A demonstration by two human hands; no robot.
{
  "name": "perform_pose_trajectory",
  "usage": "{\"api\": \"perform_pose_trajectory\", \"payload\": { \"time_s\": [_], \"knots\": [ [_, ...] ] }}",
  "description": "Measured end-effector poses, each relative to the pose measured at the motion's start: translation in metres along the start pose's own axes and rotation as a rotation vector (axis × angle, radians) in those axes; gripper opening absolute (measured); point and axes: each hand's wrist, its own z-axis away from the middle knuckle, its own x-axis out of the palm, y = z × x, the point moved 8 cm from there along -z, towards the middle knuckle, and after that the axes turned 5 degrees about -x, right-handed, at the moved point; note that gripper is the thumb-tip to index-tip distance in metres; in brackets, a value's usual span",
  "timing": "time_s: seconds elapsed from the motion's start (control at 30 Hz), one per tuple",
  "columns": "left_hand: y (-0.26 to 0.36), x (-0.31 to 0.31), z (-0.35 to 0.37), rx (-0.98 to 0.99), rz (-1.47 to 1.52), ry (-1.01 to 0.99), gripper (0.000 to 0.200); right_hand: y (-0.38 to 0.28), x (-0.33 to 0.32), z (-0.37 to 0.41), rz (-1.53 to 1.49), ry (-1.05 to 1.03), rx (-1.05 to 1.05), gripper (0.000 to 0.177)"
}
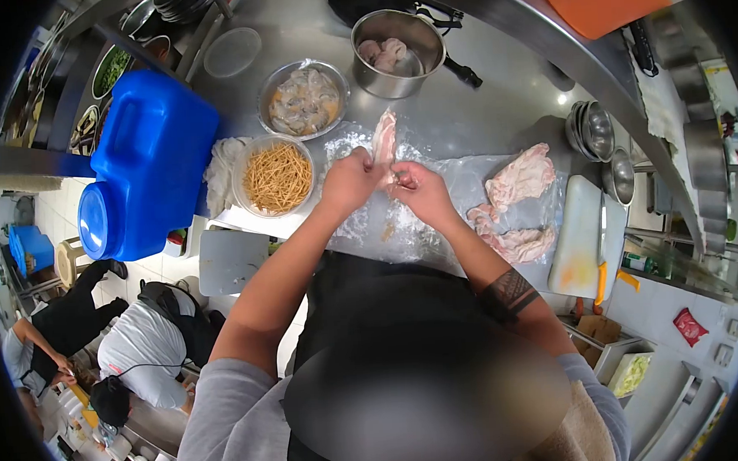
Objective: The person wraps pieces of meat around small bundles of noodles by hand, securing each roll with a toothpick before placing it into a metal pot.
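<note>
A thin, pale pink strip of raw meat (384, 136) stretches away from me above the floured counter. My left hand (351, 181) grips its near part, fingers closed along its left side. Close by on the right, my right hand (421, 193) pinches the strip's near end between thumb and fingertips. Whatever lies inside the strip is hidden. White flour (354, 223) is scattered on the clear plastic sheet (458, 176) under both hands. To the right, a larger pile of raw meat slices (523, 176) and a smaller raw meat piece (516, 244) rest on the plastic.
At left stand a tub of thin tan sticks (278, 178), a metal bowl of raw seafood-like pieces (304, 100) and a blue jug (148, 158). A pot (397, 58) holds pale rolls. A knife (601, 273) lies by the white cutting board (574, 236). Co-workers (145, 334) bend at lower left.
</note>
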Motion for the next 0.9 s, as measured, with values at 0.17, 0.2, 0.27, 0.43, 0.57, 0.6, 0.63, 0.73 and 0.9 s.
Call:
{"api": "perform_pose_trajectory", "payload": {
  "time_s": [0.17,0.2,0.27,0.43,0.57,0.6,0.63,0.73,0.9],
  "knots": [
    [0.025,-0.011,0.035,0.450,-0.057,0.200,0.031,0.018,-0.002,-0.009,0.114,-0.022,0.058,0.030],
    [0.035,-0.015,0.047,0.650,-0.041,0.218,0.035,0.012,-0.003,-0.009,0.106,-0.017,0.061,0.030],
    [0.032,-0.011,0.046,0.690,-0.082,0.175,0.038,-0.022,-0.007,-0.006,0.401,0.022,-0.214,0.036],
    [0.030,-0.007,0.040,0.764,-0.064,0.152,0.044,-0.036,0.000,-0.003,0.369,-0.053,-0.298,0.038],
    [0.027,-0.007,0.033,0.727,-0.036,0.127,0.038,-0.021,-0.001,-0.011,0.346,-0.119,-0.215,0.037],
    [0.026,-0.009,0.028,0.679,-0.004,0.124,0.034,-0.011,-0.001,-0.017,0.343,-0.117,-0.212,0.037],
    [0.033,-0.010,0.027,0.679,-0.007,0.119,0.034,0.003,-0.002,-0.025,0.220,-0.094,-0.179,0.035],
    [0.013,-0.002,-0.004,0.187,0.116,-0.027,0.027,0.011,-0.008,-0.039,0.189,-0.004,-0.106,0.033],
    [0.025,-0.005,-0.017,0.126,-0.207,0.027,0.028,-0.005,-0.022,-0.049,0.478,0.132,-0.015,0.041]
  ]
}}
